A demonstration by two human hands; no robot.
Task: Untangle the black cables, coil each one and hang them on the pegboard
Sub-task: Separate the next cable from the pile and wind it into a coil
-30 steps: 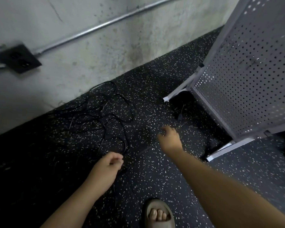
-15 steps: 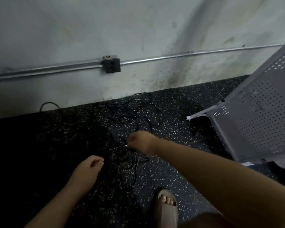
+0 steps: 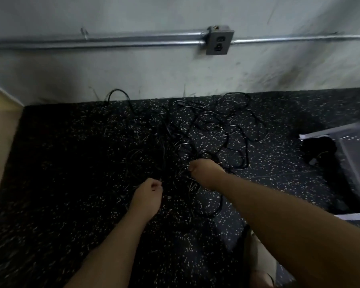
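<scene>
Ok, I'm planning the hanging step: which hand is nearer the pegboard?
Right. The right hand is at the cables, well left of the pegboard. The left hand is further left still and closer to the person.

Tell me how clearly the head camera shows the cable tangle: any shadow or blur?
Head view: dim overall; deep shadow on the left of the floor swallows the black cables there, while their loops on the right read clearly; the pegboard at the right edge is smeared and cropped; too dark to tell whether the left hand or right hand grips a strand.
</scene>
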